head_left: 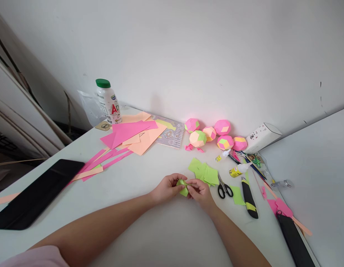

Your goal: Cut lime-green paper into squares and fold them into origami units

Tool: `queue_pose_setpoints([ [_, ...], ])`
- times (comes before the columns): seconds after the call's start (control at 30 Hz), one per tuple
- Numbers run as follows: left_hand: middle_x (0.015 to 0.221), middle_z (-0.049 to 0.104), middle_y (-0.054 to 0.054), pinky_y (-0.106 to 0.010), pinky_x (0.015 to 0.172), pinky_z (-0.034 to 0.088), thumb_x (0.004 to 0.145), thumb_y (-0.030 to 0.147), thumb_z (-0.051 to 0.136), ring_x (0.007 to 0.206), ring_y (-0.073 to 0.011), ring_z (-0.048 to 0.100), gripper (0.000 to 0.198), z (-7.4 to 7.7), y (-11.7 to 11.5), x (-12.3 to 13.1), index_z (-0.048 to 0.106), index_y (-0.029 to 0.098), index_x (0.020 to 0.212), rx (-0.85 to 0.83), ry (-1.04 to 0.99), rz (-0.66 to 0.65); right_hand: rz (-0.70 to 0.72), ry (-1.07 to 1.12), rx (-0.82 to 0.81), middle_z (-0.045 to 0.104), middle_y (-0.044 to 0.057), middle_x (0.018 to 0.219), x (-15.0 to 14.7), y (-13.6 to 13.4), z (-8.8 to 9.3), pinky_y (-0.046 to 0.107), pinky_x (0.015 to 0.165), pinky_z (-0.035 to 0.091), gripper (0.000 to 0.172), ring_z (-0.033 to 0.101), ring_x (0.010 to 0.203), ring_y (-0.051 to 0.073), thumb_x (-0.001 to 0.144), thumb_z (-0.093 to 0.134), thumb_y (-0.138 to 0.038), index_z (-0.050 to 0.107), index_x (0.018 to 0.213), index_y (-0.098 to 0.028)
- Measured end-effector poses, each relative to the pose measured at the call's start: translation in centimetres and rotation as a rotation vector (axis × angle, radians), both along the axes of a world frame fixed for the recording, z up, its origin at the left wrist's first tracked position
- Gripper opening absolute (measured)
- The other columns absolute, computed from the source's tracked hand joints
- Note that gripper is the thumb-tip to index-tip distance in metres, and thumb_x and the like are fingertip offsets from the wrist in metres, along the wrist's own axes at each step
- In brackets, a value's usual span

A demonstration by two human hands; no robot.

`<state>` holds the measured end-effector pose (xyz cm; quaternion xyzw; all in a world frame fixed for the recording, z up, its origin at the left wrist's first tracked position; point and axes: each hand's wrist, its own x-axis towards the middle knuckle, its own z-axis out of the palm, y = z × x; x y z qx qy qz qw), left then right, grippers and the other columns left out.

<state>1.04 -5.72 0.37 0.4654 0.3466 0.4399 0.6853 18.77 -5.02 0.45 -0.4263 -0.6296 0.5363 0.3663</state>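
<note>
Head view. White worktop (127,207); black tablet (35,194) at its left edge; pink and orange sheets (133,135) toward the back edge; paper balls (213,134) along the back edge; left hand (168,188) and right hand (201,193), mid-worktop; scissors (224,188) just right of them; folded green paper (183,186), pinched between both hands' fingertips.

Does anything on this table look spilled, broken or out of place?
Nothing spilled or broken. A glue bottle lies on its side near the scissors, no leak visible; pink strips lie scattered by the black tablet.
</note>
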Motion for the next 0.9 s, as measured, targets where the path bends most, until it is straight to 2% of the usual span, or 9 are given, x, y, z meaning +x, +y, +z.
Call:
queue_pose_setpoints([
  [0.43,0.078,0.064,-0.002,-0.025,0.060,0.042,0.071,0.044,0.070,0.068,-0.0139,0.059,0.042,0.25,-0.11,-0.08,0.055,0.016,0.100,0.026,0.023,-0.039,-0.005,0.076,-0.073,0.067,0.000,0.066,0.26,0.10,-0.30,0.024,0.049,0.050,0.018,0.059,0.048,0.011,0.078,0.066,-0.034,0.063,0.087,-0.019],
  [0.57,0.071,0.063,-0.001,-0.024,0.054,0.039,0.073,0.044,0.068,0.062,-0.0130,0.057,0.042,0.29,-0.23,-0.10,0.057,0.015,0.100,0.035,0.095,-0.066,-0.011,0.098,-0.100,0.065,-0.001,0.064,0.21,0.16,-0.26,0.024,0.049,0.051,0.019,0.058,0.050,0.011,0.076,0.068,-0.035,0.063,0.082,-0.019],
  [0.9,0.070,0.063,-0.003,-0.024,0.053,0.039,0.072,0.046,0.067,0.061,-0.0134,0.056,0.041,0.35,-0.22,-0.11,0.059,0.014,0.096,0.026,0.111,-0.054,0.004,0.058,-0.066,0.065,-0.001,0.064,0.17,0.11,-0.19,0.025,0.049,0.051,0.017,0.059,0.049,0.011,0.076,0.067,-0.034,0.062,0.081,-0.018],
])
